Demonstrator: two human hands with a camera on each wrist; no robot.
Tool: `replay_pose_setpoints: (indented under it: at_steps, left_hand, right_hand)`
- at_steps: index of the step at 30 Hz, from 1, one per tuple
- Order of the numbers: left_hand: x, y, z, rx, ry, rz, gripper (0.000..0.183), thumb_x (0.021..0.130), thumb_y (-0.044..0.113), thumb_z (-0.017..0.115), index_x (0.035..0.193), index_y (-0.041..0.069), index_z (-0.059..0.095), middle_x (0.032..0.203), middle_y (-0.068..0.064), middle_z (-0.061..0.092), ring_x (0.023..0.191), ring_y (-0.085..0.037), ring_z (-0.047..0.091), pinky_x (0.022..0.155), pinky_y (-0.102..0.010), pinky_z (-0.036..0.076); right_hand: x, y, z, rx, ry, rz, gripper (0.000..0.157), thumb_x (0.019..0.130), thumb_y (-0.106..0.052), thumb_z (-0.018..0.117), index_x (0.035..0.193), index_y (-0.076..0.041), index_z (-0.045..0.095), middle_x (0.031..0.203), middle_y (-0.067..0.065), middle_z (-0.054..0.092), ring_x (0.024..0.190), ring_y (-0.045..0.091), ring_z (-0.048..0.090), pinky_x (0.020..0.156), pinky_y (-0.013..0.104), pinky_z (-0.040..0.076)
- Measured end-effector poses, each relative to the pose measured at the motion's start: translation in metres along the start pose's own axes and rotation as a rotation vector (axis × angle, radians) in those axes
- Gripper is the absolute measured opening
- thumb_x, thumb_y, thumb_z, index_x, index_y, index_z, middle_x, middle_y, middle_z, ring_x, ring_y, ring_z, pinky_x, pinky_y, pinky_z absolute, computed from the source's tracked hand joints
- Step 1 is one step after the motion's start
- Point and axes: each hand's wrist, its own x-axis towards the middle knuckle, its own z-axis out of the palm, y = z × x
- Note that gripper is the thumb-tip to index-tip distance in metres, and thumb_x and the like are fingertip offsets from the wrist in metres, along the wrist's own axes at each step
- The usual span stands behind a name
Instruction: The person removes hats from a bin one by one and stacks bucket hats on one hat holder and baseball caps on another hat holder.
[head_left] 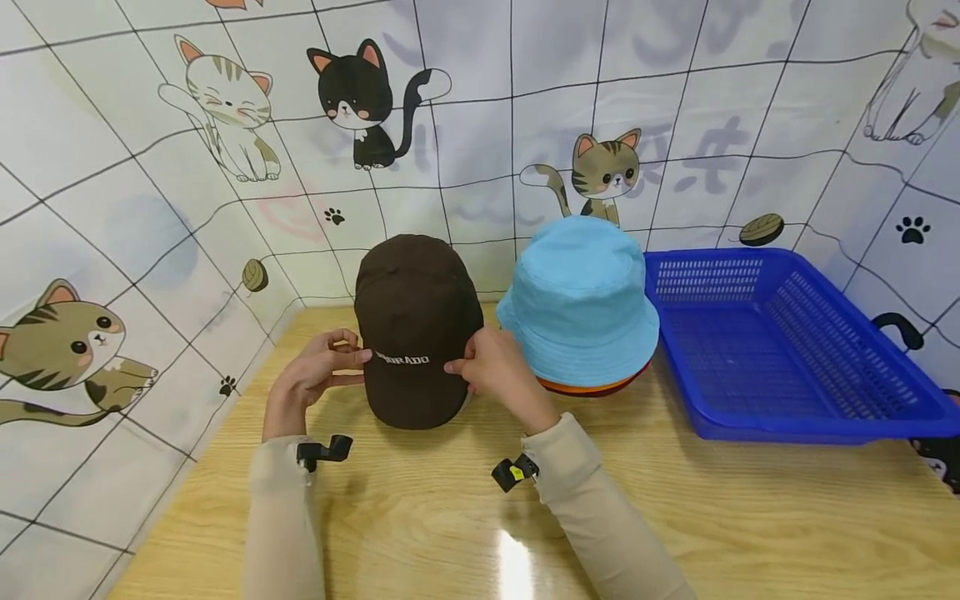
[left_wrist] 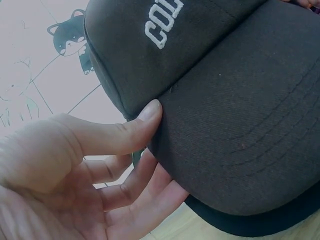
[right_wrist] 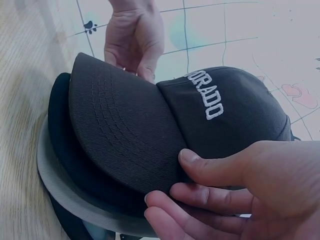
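Note:
A dark brown baseball cap [head_left: 414, 292] with white lettering tops a stack of caps on the table, its brim facing me. My left hand [head_left: 317, 367] pinches the left corner of the brim, thumb on top and fingers along the edge. At the opposite corner my right hand [head_left: 501, 367] pinches the brim, as the right wrist view shows. Below the brown cap, a black cap brim [right_wrist: 59, 110] and a light grey cap brim [right_wrist: 47, 150] stick out, with another dark edge lower down.
Right of the caps stands a stack of bucket hats, a light blue bucket hat [head_left: 581, 292] uppermost, with orange and dark red rims below. A blue plastic basket [head_left: 780, 429] sits further right. Behind is a cat-patterned wall covering [head_left: 472, 108]. The wooden table [head_left: 420, 517] extends toward me.

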Motion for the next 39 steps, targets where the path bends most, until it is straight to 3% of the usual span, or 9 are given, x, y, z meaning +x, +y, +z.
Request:
replay_pose_setpoints:
  at_steps: [8,19,28,32,36,39]
  left_hand:
    - [-0.004,-0.005,-0.008,0.009,0.007,-0.011,0.025,0.098,0.012,0.071,0.1,0.013,0.047,0.094,0.001,0.055,0.088,-0.013,0.068,0.089,-0.041,0.061]
    - [-0.002,-0.001,-0.006,0.029,0.004,-0.003,0.027,0.098,0.015,0.073,0.101,0.013,0.046,0.096,0.001,0.054,0.089,-0.013,0.067,0.086,-0.037,0.062]
    - [0.003,0.004,-0.004,0.054,-0.014,0.001,0.029,0.098,0.016,0.073,0.104,0.011,0.045,0.094,0.002,0.057,0.091,-0.013,0.067,0.09,-0.041,0.062]
    - [0.001,0.007,-0.004,0.083,-0.015,-0.002,0.03,0.098,0.016,0.073,0.107,0.01,0.045,0.097,0.001,0.058,0.093,-0.013,0.068,0.094,-0.045,0.06]
    - [-0.009,0.019,-0.003,0.146,0.017,0.051,0.032,0.098,0.005,0.07,0.12,0.0,0.046,0.113,-0.01,0.059,0.092,-0.01,0.07,0.09,-0.039,0.062]
    - [-0.023,0.036,0.002,0.236,0.133,0.162,0.041,0.098,-0.002,0.065,0.134,-0.005,0.045,0.129,-0.023,0.057,0.095,-0.01,0.07,0.083,-0.03,0.062]
  right_hand:
    - [0.001,-0.001,0.008,0.011,-0.01,-0.024,0.039,0.092,-0.027,0.081,0.064,-0.002,0.07,0.048,0.0,0.062,0.047,0.015,0.064,0.041,0.023,0.034]
    - [0.003,-0.002,0.005,0.028,-0.019,-0.014,0.039,0.093,-0.027,0.079,0.069,0.002,0.071,0.064,0.015,0.072,0.058,0.027,0.072,0.041,0.023,0.032]
    - [0.002,0.003,0.003,0.005,0.0,-0.009,0.037,0.093,-0.028,0.079,0.07,0.0,0.072,0.059,0.01,0.071,0.048,0.015,0.064,0.042,0.023,0.034]
    - [0.0,0.0,0.001,-0.041,-0.011,-0.02,0.04,0.094,-0.03,0.078,0.065,-0.003,0.069,0.051,0.001,0.061,0.046,0.013,0.057,0.043,0.024,0.033]
    - [-0.015,-0.007,-0.011,-0.07,-0.061,-0.08,0.036,0.096,-0.032,0.074,0.069,-0.009,0.068,0.055,-0.002,0.057,0.05,0.013,0.053,0.048,0.025,0.038]
    - [-0.039,-0.014,-0.035,0.037,-0.113,-0.17,0.026,0.098,-0.031,0.072,0.08,-0.012,0.071,0.066,-0.002,0.066,0.058,0.01,0.063,0.055,0.027,0.05]
